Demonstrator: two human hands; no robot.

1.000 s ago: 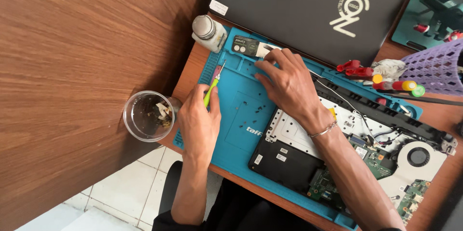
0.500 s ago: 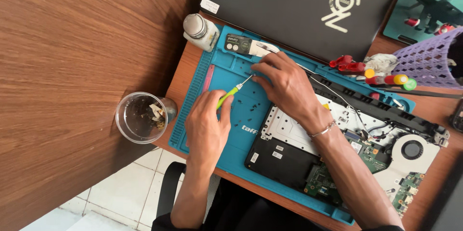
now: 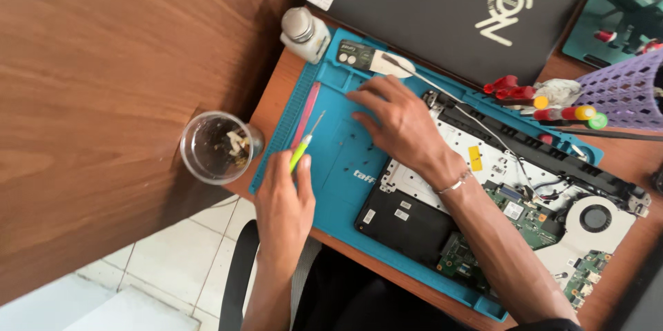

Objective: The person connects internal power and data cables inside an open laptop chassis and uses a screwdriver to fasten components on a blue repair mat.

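Between your two hands, the blue mat (image 3: 345,158) lies bare, so you have open room there. To the left, a glass cup (image 3: 215,147) stands just off the mat's edge beside the pink strip (image 3: 306,114). Ahead, a white bottle (image 3: 305,32) and a closed dark laptop (image 3: 456,10) block the far side. To the right, the opened laptop chassis (image 3: 511,193) fills the mat.
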